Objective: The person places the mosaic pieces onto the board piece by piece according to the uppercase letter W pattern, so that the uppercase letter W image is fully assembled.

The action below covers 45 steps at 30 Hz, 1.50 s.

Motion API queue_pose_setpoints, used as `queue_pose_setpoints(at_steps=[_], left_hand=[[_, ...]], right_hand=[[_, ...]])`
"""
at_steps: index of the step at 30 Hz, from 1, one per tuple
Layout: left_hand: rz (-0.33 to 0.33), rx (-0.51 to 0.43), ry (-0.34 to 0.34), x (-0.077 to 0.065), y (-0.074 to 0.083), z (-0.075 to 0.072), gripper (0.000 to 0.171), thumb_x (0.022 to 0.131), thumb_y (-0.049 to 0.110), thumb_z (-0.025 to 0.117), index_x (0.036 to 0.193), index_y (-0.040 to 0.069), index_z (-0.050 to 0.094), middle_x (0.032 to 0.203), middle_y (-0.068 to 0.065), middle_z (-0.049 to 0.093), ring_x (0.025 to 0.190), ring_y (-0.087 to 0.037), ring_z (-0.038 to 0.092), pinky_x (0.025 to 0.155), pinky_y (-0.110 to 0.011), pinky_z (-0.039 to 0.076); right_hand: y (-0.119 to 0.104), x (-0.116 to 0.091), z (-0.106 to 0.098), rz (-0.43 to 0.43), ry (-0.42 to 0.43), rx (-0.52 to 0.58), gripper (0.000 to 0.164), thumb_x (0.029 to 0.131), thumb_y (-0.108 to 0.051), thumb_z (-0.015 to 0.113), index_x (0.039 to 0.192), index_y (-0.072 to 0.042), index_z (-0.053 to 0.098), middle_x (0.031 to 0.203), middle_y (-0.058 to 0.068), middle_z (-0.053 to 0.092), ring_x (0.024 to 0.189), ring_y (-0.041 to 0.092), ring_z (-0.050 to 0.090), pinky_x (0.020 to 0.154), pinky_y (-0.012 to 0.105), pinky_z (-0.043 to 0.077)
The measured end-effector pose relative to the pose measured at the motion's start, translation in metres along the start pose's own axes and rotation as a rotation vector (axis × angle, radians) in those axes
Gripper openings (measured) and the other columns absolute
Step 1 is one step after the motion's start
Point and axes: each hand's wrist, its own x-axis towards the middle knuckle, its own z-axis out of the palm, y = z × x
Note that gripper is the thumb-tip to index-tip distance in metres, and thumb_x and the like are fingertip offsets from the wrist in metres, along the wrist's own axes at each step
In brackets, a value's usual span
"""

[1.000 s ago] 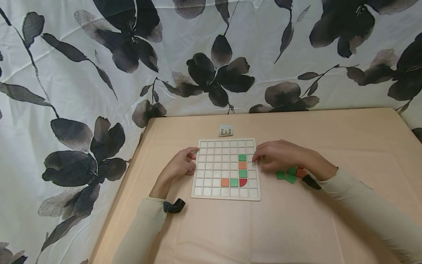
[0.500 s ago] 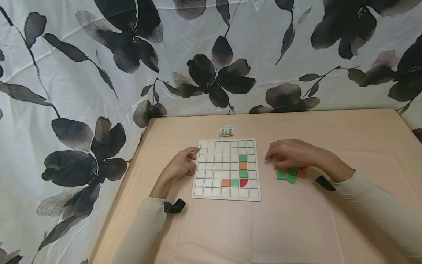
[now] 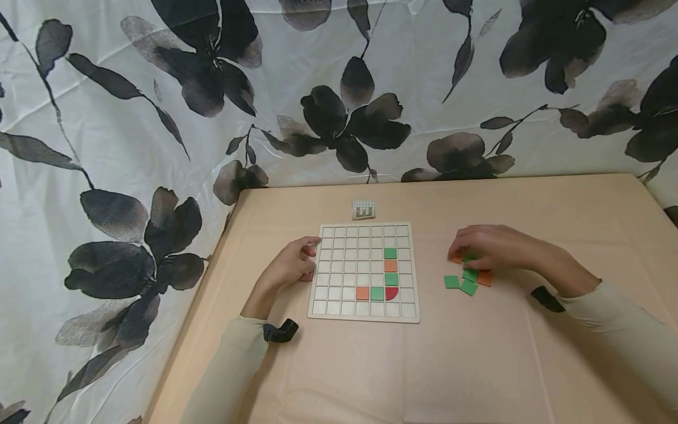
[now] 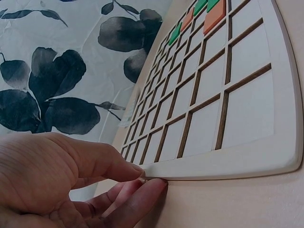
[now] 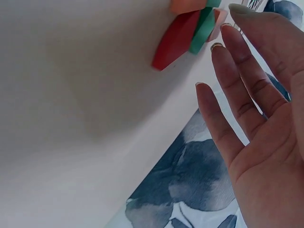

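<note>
Six small flat tiles (image 3: 390,266) sit in squares on your pale grid board (image 3: 349,279), and one of them is a red rounded tile (image 3: 391,293). The board lies flat on the table (image 3: 360,377). Your left hand (image 3: 288,261) pinches the board's left edge, with the thumb and fingertips close together there. Your right hand (image 3: 489,246) is over the loose tiles (image 3: 469,275), on the table to the right of the board. Its fingers reach out a bit spread, and the close view shows nothing between them. A loose red tile (image 5: 178,40) shows there too, with green and orange ones.

The tiles look light, stiff and rather smooth, so one may slip if you squeeze a corner. They look hard to break. Pinch one by two sides across from each other, and leave its top and bottom free. The board looks stiff and light enough to slide, so a soft hold on its rim should do.

Past the board lies a little grid card (image 3: 364,210).
</note>
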Motion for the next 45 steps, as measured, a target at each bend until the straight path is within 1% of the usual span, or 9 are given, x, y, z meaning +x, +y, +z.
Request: queue_pose_setpoints(at_steps=[5,8,14,21,25,33,36,40,45], left_hand=[[-0.004,0.002,-0.003,-0.001,-0.001,-0.001,0.068,0.087,-0.014,0.056,0.149,0.013,0.048,0.111,-0.013,0.048,0.074,-0.018,0.053,0.06,-0.031,0.055],[-0.004,0.007,-0.005,-0.001,-0.002,-0.002,0.068,0.087,-0.014,0.056,0.149,0.013,0.048,0.111,-0.013,0.048,0.075,-0.018,0.053,0.06,-0.031,0.055],[-0.003,0.01,-0.006,-0.003,-0.003,-0.003,0.068,0.087,-0.014,0.056,0.149,0.014,0.048,0.111,-0.013,0.048,0.075,-0.018,0.052,0.06,-0.03,0.055],[-0.006,0.017,-0.009,-0.004,-0.002,-0.003,0.067,0.089,-0.012,0.056,0.15,0.014,0.047,0.112,-0.013,0.048,0.079,-0.019,0.053,0.062,-0.03,0.055],[-0.008,0.017,-0.009,-0.005,0.0,-0.003,0.067,0.089,-0.011,0.056,0.15,0.015,0.047,0.113,-0.013,0.047,0.081,-0.02,0.053,0.062,-0.03,0.054],[-0.006,0.025,-0.002,-0.006,0.001,-0.003,0.067,0.089,-0.011,0.056,0.15,0.014,0.047,0.113,-0.013,0.048,0.079,-0.019,0.053,0.061,-0.029,0.053],[0.001,0.019,-0.009,-0.005,0.0,-0.003,0.067,0.088,-0.012,0.055,0.15,0.013,0.047,0.112,-0.013,0.047,0.078,-0.018,0.052,0.06,-0.029,0.053],[0.016,0.009,-0.022,-0.004,-0.001,-0.003,0.067,0.088,-0.014,0.053,0.15,0.01,0.046,0.112,-0.014,0.047,0.076,-0.018,0.051,0.059,-0.029,0.053],[0.022,0.009,-0.023,-0.004,-0.001,-0.003,0.068,0.088,-0.014,0.054,0.15,0.01,0.046,0.112,-0.015,0.048,0.077,-0.019,0.051,0.059,-0.029,0.054]], right_hand=[[0.001,-0.01,0.001,0.026,0.013,0.0,0.03,0.084,-0.016,0.08,0.11,-0.029,0.075,0.106,-0.02,0.064,0.104,0.009,0.061,0.084,0.041,0.054],[0.001,-0.014,0.001,0.039,0.012,0.002,0.029,0.084,-0.015,0.081,0.109,-0.028,0.076,0.106,-0.018,0.064,0.104,0.011,0.061,0.083,0.042,0.054],[-0.001,-0.019,0.003,0.07,0.005,0.001,0.028,0.083,-0.016,0.083,0.107,-0.027,0.075,0.107,-0.015,0.063,0.101,0.01,0.061,0.084,0.042,0.055],[-0.003,-0.018,0.003,0.059,0.034,-0.005,0.027,0.081,-0.017,0.085,0.105,-0.026,0.074,0.104,-0.014,0.064,0.097,0.01,0.061,0.08,0.042,0.056],[0.0,-0.017,0.004,0.072,0.047,-0.012,0.027,0.08,-0.018,0.086,0.103,-0.025,0.075,0.102,-0.014,0.064,0.094,0.01,0.061,0.079,0.041,0.056],[0.001,-0.018,0.003,0.098,0.067,-0.05,0.023,0.082,-0.021,0.084,0.102,-0.022,0.075,0.1,-0.011,0.063,0.092,0.011,0.06,0.077,0.039,0.055],[0.002,-0.019,0.002,0.099,0.08,-0.075,0.023,0.083,-0.025,0.084,0.103,-0.021,0.074,0.101,-0.009,0.064,0.092,0.012,0.06,0.076,0.039,0.055],[0.003,-0.02,0.003,0.105,0.078,-0.079,0.027,0.081,-0.027,0.085,0.105,-0.02,0.075,0.101,-0.008,0.064,0.092,0.013,0.06,0.077,0.038,0.055],[0.004,-0.021,0.002,0.106,0.063,-0.065,0.027,0.08,-0.024,0.086,0.104,-0.021,0.075,0.099,-0.01,0.064,0.091,0.011,0.058,0.076,0.038,0.054]])
